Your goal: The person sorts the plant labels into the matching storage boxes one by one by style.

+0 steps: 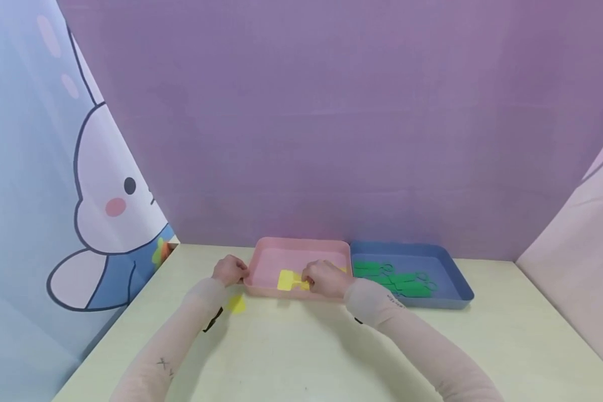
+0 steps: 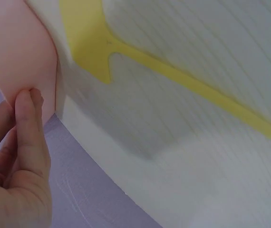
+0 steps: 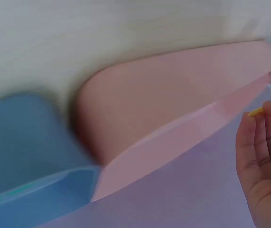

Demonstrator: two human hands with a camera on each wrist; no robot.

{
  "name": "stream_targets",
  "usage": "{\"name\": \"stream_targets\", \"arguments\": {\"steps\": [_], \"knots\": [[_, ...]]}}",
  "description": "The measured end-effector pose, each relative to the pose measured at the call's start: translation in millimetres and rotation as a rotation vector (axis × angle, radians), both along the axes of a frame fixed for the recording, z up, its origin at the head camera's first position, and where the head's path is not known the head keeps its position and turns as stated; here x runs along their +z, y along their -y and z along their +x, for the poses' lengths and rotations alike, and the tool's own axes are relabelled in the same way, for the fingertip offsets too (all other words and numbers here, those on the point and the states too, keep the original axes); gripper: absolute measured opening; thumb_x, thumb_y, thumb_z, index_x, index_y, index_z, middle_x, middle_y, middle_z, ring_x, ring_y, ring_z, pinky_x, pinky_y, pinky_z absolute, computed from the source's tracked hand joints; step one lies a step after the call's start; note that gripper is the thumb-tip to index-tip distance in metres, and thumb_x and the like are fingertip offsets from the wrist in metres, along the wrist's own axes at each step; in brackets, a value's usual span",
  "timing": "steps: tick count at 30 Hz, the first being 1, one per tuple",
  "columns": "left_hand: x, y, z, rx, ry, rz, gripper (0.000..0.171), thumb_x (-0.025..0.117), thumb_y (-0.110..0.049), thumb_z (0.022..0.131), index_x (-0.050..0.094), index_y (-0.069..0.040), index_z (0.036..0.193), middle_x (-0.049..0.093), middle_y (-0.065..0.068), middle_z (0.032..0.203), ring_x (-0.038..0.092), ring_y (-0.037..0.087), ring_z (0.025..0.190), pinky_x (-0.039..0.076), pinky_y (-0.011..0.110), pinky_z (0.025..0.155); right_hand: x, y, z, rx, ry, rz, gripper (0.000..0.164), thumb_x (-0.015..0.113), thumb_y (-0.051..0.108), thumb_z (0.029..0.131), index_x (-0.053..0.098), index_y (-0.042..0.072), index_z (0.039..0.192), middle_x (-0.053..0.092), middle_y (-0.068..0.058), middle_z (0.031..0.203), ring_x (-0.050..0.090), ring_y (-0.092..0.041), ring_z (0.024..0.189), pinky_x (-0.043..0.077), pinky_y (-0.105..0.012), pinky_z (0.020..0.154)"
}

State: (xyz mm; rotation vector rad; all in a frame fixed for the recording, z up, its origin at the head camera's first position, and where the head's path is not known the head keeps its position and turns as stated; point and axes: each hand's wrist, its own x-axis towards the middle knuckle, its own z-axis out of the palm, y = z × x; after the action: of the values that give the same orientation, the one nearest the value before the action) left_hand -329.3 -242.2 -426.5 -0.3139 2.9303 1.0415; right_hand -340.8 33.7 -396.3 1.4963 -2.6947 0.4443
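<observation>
My left hand point(image 1: 230, 270) pinches the left wall of a pink tray point(image 1: 301, 243); the left wrist view shows its fingertips on the wall. In my right hand point(image 1: 325, 277) is a yellow plant label point(image 1: 285, 280), pinched by its stem over the front part of the pink tray. Its flat head points left, and the right wrist view shows only a small yellow bit point(image 3: 256, 112) between thumb and fingers. A second yellow plant label point(image 2: 173, 76), with a long pointed stem, lies on the table just left of the pink tray, partly hidden by my left arm in the head view.
A blue tray point(image 1: 444, 279) stands against the pink tray's right side. Several green tags point(image 1: 412, 287) with looped ends lie in it. Behind both trays hangs a purple curtain point(image 1: 331, 139). More yellow point(image 1: 343, 269) shows inside the pink tray, beyond my right hand.
</observation>
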Motion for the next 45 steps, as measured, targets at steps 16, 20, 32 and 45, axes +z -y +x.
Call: {"name": "stream_targets", "arguments": {"steps": [16, 20, 32, 45], "knots": [[2.3, 4, -0.2, -0.099, 0.020, 0.059, 0.026, 0.062, -0.009, 0.083, 0.064, 0.008, 0.102, 0.069, 0.014, 0.083, 0.063, 0.011, 0.065, 0.054, 0.028, 0.065, -16.2, -12, -34.3, -0.276, 0.106, 0.034, 0.020, 0.071, 0.009, 0.076, 0.070, 0.005, 0.096, 0.068, -0.005, 0.098, 0.062, -0.020, 0.092, 0.050, -0.036, 0.083], [4.0, 4, 1.8, -0.118, 0.025, 0.079, 0.026, 0.063, -0.006, 0.080, 0.064, 0.010, 0.101, 0.069, 0.014, 0.082, 0.062, 0.010, 0.063, 0.054, 0.027, 0.065, -20.7, -12, -39.7, -0.312, 0.111, 0.062, 0.019, 0.067, 0.004, 0.076, 0.070, 0.005, 0.094, 0.069, -0.006, 0.097, 0.062, -0.021, 0.091, 0.051, -0.036, 0.083], [3.6, 7, 2.3, -0.145, 0.030, 0.086, 0.022, 0.062, -0.002, 0.082, 0.065, 0.010, 0.101, 0.068, 0.015, 0.088, 0.063, 0.013, 0.068, 0.055, 0.029, 0.067, -35.7, -10, -48.4, -0.383, 0.060, 0.101, 0.014, 0.065, 0.006, 0.077, 0.071, 0.006, 0.090, 0.069, -0.005, 0.094, 0.057, -0.021, 0.090, 0.046, -0.036, 0.089], [5.6, 4, 6.9, -0.106, 0.031, 0.129, 0.023, 0.061, -0.001, 0.083, 0.064, 0.010, 0.102, 0.068, 0.017, 0.089, 0.064, 0.012, 0.067, 0.055, 0.029, 0.067, -42.7, -3, -49.3, -0.379, 0.068, 0.075, 0.005, 0.066, 0.009, 0.080, 0.070, 0.007, 0.076, 0.063, 0.000, 0.076, 0.045, -0.014, 0.063, 0.041, -0.026, 0.064]]}}
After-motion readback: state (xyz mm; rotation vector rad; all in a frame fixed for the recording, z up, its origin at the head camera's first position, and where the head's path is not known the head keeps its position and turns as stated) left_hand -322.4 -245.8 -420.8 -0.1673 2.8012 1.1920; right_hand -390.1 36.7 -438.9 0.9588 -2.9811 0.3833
